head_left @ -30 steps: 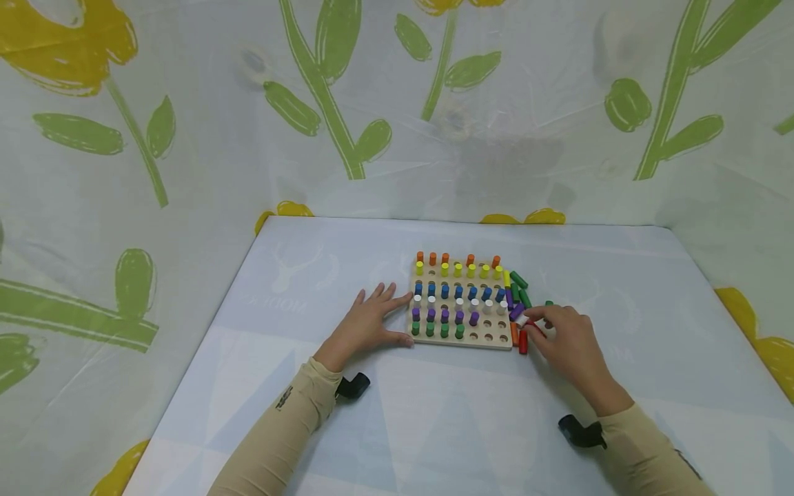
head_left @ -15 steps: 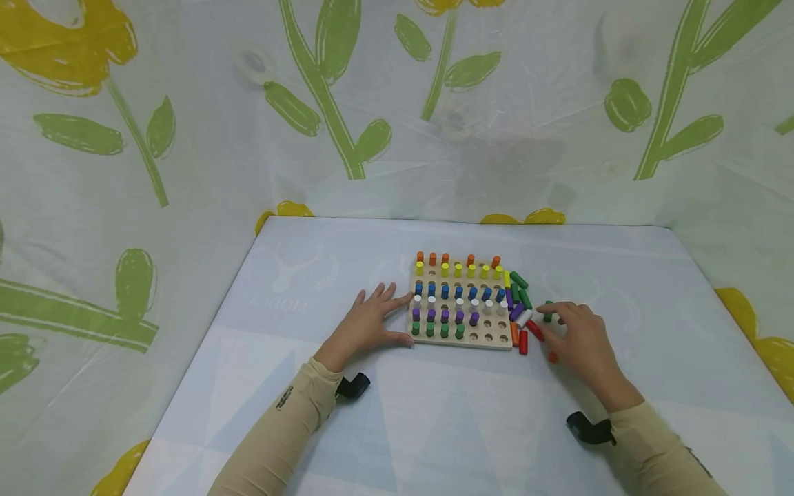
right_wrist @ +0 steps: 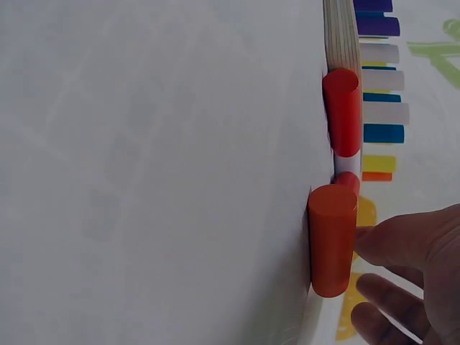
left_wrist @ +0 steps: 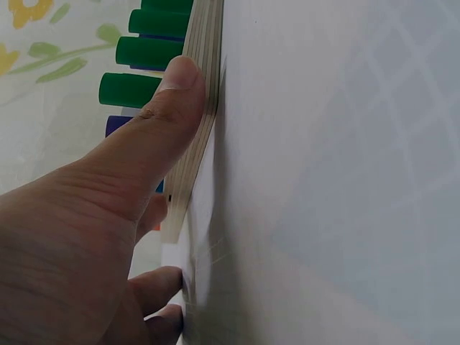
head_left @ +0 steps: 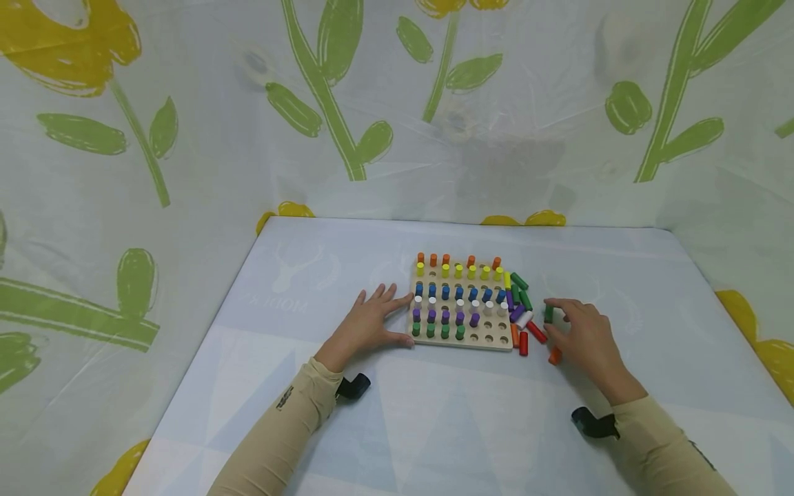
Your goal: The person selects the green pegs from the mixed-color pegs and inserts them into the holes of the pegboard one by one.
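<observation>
In the head view a wooden pegboard point(head_left: 481, 344) carries rows of orange, yellow, blue, white, purple and green pegs. My left hand point(head_left: 364, 325) lies at its left side with fingers spread, the index fingertip touching that edge. In the left wrist view the thumb point(left_wrist: 169, 108) presses the board's layered edge beside green pegs point(left_wrist: 129, 90). To the right of the loose pegs is my right hand point(head_left: 586, 342), its thumb and index finger pinching the two ends of a green peg point(head_left: 548, 314). The right wrist view does not show that peg.
Loose pegs lie along the board's right side: green point(head_left: 519, 281), white point(head_left: 524, 319), red point(head_left: 524, 343) and others. An orange peg point(head_left: 555, 356) lies just below my right hand. A flowered cloth wall point(head_left: 515, 151) rises behind the table.
My right hand has left the white peg and moved right, to the separate green peg. The white peg stays among the loose ones. My left hand keeps its place.
</observation>
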A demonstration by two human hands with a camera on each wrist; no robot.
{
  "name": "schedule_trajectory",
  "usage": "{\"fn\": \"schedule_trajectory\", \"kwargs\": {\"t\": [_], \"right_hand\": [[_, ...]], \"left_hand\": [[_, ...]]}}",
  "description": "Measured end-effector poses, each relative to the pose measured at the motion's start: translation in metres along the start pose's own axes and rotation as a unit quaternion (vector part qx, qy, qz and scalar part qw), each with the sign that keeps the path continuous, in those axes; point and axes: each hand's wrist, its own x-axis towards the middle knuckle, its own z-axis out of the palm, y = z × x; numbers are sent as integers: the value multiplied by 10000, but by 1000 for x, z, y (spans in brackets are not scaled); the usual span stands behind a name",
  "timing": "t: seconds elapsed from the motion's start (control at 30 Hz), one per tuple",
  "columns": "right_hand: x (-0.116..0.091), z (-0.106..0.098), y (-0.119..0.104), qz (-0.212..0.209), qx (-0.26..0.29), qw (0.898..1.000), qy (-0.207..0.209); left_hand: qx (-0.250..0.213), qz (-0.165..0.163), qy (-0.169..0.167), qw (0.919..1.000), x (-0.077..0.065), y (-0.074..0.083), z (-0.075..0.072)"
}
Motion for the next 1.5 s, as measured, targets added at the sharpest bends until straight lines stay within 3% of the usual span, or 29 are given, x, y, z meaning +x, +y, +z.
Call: {"fn": "schedule_trajectory", "kwargs": {"t": [0.7,1.0,1.5], "right_hand": [[4,2,5,0,-157,9995,-260],[3,1,4,-81,-177,9996,-191],[-2,-5,1,167,256,9985,-446]], "left_hand": [[31,-30,-24,10000,0,1,1],[48,-51,-34,10000,-1,2,0],[-7,-39,2,10000,0,0,0]]}}
